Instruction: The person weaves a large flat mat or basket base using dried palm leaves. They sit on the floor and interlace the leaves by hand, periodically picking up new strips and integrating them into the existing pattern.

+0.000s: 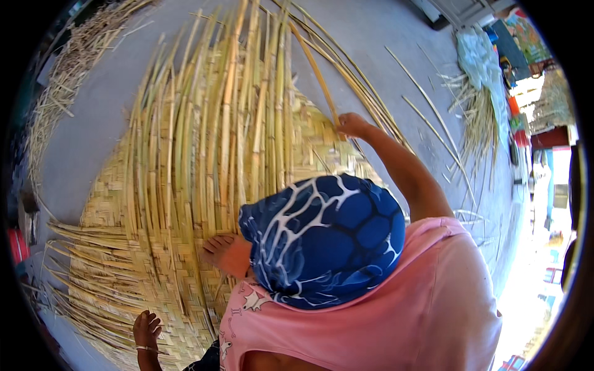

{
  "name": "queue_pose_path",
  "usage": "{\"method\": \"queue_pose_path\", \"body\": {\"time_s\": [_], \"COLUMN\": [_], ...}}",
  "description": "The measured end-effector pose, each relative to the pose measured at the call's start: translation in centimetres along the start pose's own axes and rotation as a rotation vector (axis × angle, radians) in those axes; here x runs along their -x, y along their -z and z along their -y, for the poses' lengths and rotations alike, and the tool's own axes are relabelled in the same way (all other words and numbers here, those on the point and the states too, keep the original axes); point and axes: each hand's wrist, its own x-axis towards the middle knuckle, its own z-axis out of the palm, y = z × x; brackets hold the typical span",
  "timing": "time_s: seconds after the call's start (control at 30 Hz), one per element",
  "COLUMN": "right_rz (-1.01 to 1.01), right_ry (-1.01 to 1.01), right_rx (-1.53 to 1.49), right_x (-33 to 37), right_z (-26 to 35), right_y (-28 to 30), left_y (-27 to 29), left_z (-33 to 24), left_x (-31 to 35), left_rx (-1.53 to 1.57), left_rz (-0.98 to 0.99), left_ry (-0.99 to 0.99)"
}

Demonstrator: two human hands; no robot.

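Observation:
My right hand (352, 125) is stretched forward over the far right edge of a woven mat (105, 207). It is closed on the near end of a brownish split-cane strip (315, 68) that slants away up and left. My left hand (146, 332), with a pale band at the wrist, hovers at the near left over the mat. Its fingers are loosely curled and apart, with nothing visible in them. Many long split canes (229, 117) lie side by side across the mat, running away from me. My bare foot (226, 252) rests on the weave.
My knee in blue patterned cloth (328, 241) hides part of the mat. Loose strip ends (99, 272) fan out at the left. Cane scraps (68, 93) lie on the grey floor (365, 25). At the right are a bundle of strips (479, 123) and a translucent plastic sheet (479, 59).

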Motion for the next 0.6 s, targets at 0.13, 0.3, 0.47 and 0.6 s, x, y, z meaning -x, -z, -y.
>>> {"method": "queue_pose_path", "body": {"time_s": [0.13, 0.3, 0.47, 0.6], "right_rz": [-0.348, -0.595, -0.403, -0.406], "right_ry": [-0.147, -0.526, -0.495, -0.255], "right_rx": [-0.056, 0.108, 0.089, 0.056], "right_x": [6.1, 8.2, 8.7, 10.1], "right_z": [1.2, -4.6, -5.1, -4.0], "right_y": [0.0, -0.7, -0.7, -0.6], "left_y": [-0.1, 0.7, 0.3, 1.2], "left_z": [0.1, -0.1, -0.4, 0.2], "left_x": [0.1, -1.2, -0.3, -1.2], "left_rx": [-0.069, -0.084, -0.059, -0.064], "left_rz": [0.020, 0.058, 0.009, 0.026], "left_ry": [0.015, 0.010, 0.039, 0.047]}}
